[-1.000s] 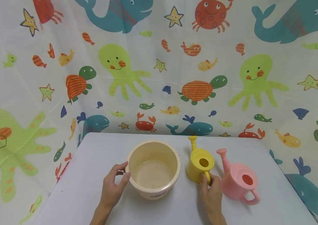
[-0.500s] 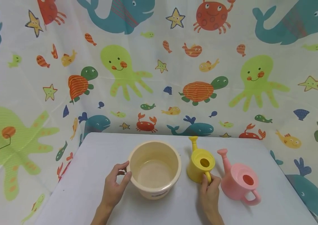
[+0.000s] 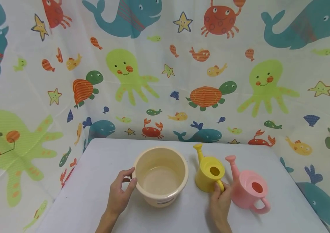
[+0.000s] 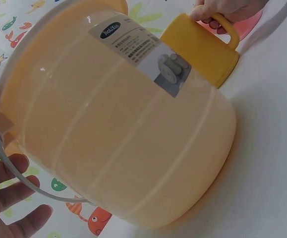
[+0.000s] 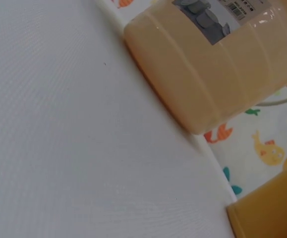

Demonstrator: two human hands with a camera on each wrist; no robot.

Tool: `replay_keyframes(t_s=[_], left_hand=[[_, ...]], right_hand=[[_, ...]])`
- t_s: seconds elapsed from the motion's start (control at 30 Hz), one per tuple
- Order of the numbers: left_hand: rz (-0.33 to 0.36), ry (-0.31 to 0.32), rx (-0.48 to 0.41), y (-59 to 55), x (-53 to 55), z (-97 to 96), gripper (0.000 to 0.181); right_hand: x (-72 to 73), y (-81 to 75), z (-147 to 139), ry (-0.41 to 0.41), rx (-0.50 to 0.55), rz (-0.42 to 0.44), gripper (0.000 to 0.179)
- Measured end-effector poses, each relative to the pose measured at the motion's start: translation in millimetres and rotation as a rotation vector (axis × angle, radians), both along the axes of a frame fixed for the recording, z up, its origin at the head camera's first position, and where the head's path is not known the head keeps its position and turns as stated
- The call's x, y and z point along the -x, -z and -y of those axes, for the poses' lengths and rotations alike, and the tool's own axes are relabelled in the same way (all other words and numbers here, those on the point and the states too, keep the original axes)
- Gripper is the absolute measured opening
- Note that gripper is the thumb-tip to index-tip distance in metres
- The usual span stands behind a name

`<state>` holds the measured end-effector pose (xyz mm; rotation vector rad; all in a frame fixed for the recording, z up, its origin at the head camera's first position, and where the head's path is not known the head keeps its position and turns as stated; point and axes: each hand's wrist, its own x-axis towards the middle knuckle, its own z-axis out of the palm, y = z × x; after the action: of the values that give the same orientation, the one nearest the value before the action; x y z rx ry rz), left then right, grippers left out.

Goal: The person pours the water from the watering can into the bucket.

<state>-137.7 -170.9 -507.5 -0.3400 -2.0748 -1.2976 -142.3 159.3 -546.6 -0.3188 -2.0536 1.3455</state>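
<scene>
A cream plastic bucket [image 3: 159, 196] stands upright on the table, a printed label [image 4: 142, 55] on its wall. My left hand [image 3: 120, 194] grips its left rim between thumb and index finger. In the left wrist view the other fingers spread behind the bucket's thin bail handle [image 4: 48, 194]. To the bucket's right is a small yellow watering can [image 3: 205, 178], its spout pointing away and slightly left. My right hand [image 3: 221, 203] pinches the can's handle [image 4: 226, 30]. Only part of the yellow can's body [image 5: 269, 210] shows in the right wrist view, and that hand is outside it.
A pink watering can [image 3: 244, 189] stands just right of my right hand, handle toward the near right. The white table [image 3: 100, 161] ends at a hanging cloth [image 3: 159, 51] printed with sea animals, behind and at both sides.
The yellow watering can has turned a little: its spout has swung left and its handle right, together with my right hand. My left hand and the bucket stay as they were.
</scene>
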Motion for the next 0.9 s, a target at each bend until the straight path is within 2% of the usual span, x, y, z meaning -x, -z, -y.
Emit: replay_keyframes(t_s=[0.1,0.3,0.67,0.77,0.9], left_hand=[[-0.008,-0.003,0.000,0.0,-1.1,-0.5,0.041],[-0.015,0.009,0.004,-3.0,-3.0,-1.1,0.039],[0.005,0.004,-0.001,-2.6,-3.2,-1.1,0.037],[-0.005,0.013,-0.001,-2.3,-3.2,-1.8,0.037],[0.012,0.010,-0.002,-1.8,-2.9,-1.5,0.037]], right_hand=[[-0.6,2.0,1,0.030,0.005,-0.037,0.024],[-0.5,4.1,1,0.052,0.019,-0.087,0.026],[-3.3,-3.6,-2,0.065,0.063,-0.016,0.029],[-1.8,-10.4,-5,0.031,0.056,0.019,0.037],[1.1,-19.6,-8,-0.019,0.058,0.000,0.056]])
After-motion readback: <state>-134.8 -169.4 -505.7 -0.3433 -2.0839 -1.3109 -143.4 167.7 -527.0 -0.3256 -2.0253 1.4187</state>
